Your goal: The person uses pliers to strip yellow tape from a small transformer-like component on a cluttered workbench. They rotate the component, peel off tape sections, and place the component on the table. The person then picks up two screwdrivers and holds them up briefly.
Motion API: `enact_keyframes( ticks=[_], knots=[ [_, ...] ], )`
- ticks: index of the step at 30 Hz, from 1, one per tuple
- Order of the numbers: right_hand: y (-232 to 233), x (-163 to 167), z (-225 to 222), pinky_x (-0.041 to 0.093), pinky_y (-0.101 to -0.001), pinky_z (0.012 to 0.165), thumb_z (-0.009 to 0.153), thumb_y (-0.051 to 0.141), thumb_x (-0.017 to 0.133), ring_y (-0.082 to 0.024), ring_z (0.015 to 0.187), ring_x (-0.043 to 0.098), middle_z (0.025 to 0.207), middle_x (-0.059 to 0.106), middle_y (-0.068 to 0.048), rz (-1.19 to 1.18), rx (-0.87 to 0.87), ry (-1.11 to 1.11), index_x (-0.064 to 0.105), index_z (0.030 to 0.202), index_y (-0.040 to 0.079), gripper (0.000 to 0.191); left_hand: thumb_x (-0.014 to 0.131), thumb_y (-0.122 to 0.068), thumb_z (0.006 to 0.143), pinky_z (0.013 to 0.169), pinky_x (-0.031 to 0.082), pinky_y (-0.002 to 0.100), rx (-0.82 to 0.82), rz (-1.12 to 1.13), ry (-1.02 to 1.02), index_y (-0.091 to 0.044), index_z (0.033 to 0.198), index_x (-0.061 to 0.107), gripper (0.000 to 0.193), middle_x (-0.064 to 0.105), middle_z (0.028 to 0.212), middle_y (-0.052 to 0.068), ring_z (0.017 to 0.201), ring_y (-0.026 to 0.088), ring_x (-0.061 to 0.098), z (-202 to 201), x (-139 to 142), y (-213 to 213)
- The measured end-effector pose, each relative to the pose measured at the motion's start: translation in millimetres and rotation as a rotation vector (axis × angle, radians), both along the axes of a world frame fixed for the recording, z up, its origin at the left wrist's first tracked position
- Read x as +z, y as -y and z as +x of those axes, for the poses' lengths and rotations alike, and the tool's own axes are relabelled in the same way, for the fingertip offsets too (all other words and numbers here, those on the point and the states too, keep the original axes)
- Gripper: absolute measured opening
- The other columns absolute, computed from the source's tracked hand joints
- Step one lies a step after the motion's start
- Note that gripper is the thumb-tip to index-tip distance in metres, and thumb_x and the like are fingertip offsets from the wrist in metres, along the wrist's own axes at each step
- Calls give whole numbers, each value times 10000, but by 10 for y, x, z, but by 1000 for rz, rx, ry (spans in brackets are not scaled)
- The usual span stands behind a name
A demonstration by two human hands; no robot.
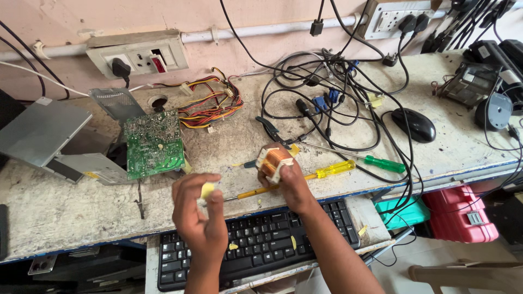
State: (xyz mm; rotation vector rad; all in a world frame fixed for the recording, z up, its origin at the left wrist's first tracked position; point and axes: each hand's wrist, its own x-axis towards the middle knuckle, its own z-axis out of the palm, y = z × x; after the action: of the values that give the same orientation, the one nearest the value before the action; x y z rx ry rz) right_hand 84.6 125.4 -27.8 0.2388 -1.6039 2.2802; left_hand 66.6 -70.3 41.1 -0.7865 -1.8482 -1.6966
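- The one view comes from a head-worn camera, above and just in front of the workbench (65, 207), looking steeply down and forward.
- It faces the wall (65, 22) behind the workbench's far edge.
- It sits close: the left hand (199, 212) and right hand (289, 182) fill the lower centre, over the near edge.

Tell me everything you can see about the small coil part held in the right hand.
The small transformer shows copper-coloured windings between pale end pieces. The right hand grips it from below, above the worn bench edge, with bits of yellow tape clinging. It sits tilted, near a yellow-handled screwdriver.
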Motion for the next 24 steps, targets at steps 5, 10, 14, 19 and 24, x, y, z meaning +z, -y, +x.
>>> enact_keyframes(
  ticks=[5, 10, 14, 19, 24],
  knots=[
    [-20, -37, 40, 513, -286, 732, 738, 652, 662, -101, 890, 595, 994, 603, 10, -56, -86, 214, 542, 1194, 105, 722, 759, -152, 903, 975, 476, 402, 12, -195, -215, -27, 1116, 665, 265, 660, 1101, 89, 1113, 266, 588, 103, 133, 8],
    [-11, 44, 73, 413, -284, 640, 889, 740, 514, -120, 752, 529, 816, 566, -14, 355, -63, -9, 614, 979, 43, 710, 787, -147, 910, 765, 505, 307, -102, -133, 27, -55, 981, 677, 160, 649, 961, 80, 865, 166, 602, 58, 68, -124],
    [6, 42, 62, 428, -302, 658, 875, 713, 549, -140, 770, 552, 838, 588, -29, 169, 21, -18, 611, 1000, 10, 717, 744, -106, 966, 725, 467, 280, -197, -4, 88, -28, 944, 640, 132, 657, 911, 67, 769, 119, 531, 18, -137, -160],
    [-9, 12, 56, 396, -286, 592, 866, 704, 523, -137, 691, 534, 780, 604, -38, 140, -11, 80, 631, 1012, -3, 730, 751, -101, 927, 585, 473, 277, -267, -15, 172, -39, 852, 615, 167, 641, 801, 56, 655, 116, 577, 156, -208, -267],
    [5, 92, 73, 447, -300, 627, 886, 671, 506, -147, 730, 571, 797, 628, -64, 273, -17, 48, 639, 956, -10, 698, 760, -251, 872, 635, 477, 375, -176, -380, -11, -23, 853, 585, 288, 603, 783, 114, 709, 224, 603, 28, 169, -85]
  ],
)
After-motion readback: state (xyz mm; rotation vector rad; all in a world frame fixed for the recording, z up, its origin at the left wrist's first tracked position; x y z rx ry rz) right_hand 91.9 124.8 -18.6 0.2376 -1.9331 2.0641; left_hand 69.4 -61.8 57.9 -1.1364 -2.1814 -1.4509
